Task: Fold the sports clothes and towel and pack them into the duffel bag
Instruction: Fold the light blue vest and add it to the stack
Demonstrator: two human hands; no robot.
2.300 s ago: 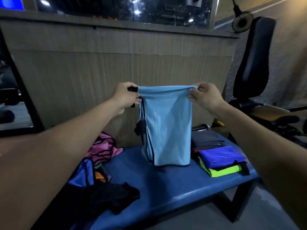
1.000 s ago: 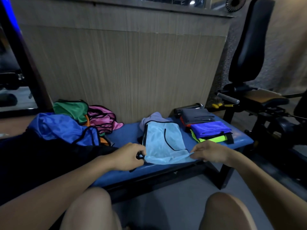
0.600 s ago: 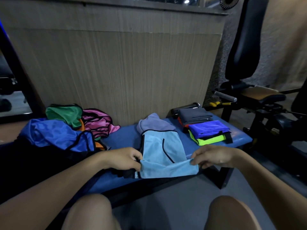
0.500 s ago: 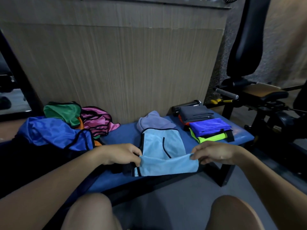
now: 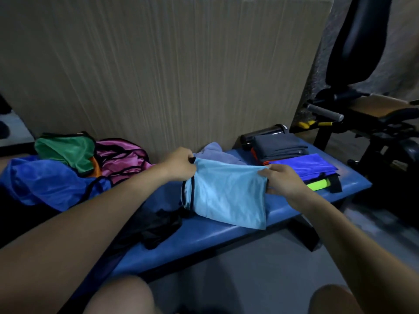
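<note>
Left hand (image 5: 180, 165) and right hand (image 5: 282, 181) pinch the light blue garment's (image 5: 226, 196) far corners closed; best lay that fold square and press it flat on the tabletop (image 5: 226, 232).

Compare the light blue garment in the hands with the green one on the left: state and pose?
The light blue garment is folded flat into a rough rectangle; the green garment is crumpled and unfolded. The light blue garment is gripped at its far corners by the left hand and right hand; the green garment lies untouched on a heap of clothes. Both are thin fabric with dark trim, and both sit on the blue bench.
</note>
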